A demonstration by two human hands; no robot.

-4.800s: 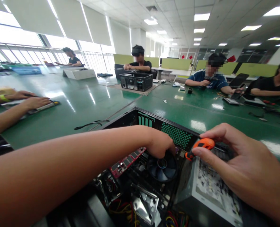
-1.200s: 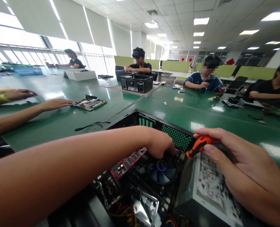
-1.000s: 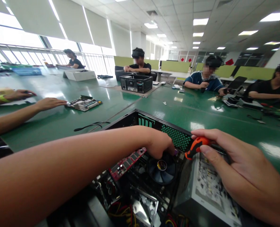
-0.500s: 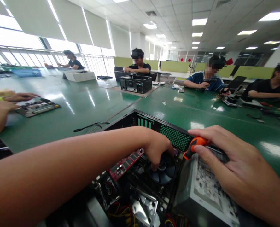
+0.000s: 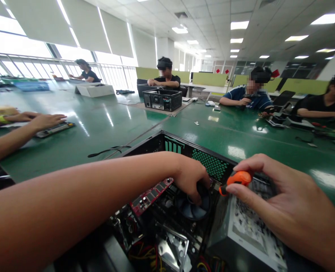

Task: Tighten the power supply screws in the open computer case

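Note:
In front of me is an opened black computer case (image 5: 181,136) with a round cooling fan (image 5: 194,210) inside. My left hand (image 5: 192,177) reaches down over that fan. Its fingers are bent and pressed to the back of the fan; whatever lies between them is hidden. With thumb and fingers, my right hand (image 5: 283,196) grips an orange-and-black screwdriver handle (image 5: 241,178) above the metal power supply (image 5: 258,230). The tool's shaft cannot be made out. A red circuit board (image 5: 152,196) stands beside my left forearm.
Coloured cables (image 5: 143,255) and a shiny metal bracket (image 5: 171,247) lie in the near part of the case. A black cable (image 5: 108,152) rests behind it on the green table (image 5: 99,132). At left, a co-worker's hands touch another circuit board (image 5: 54,129). Another case (image 5: 162,101) stands farther back.
The screwdriver handle has turned in my right hand and moved slightly right. My left fingers have shifted a little right over the fan. The co-worker's hand at left has moved onto the board.

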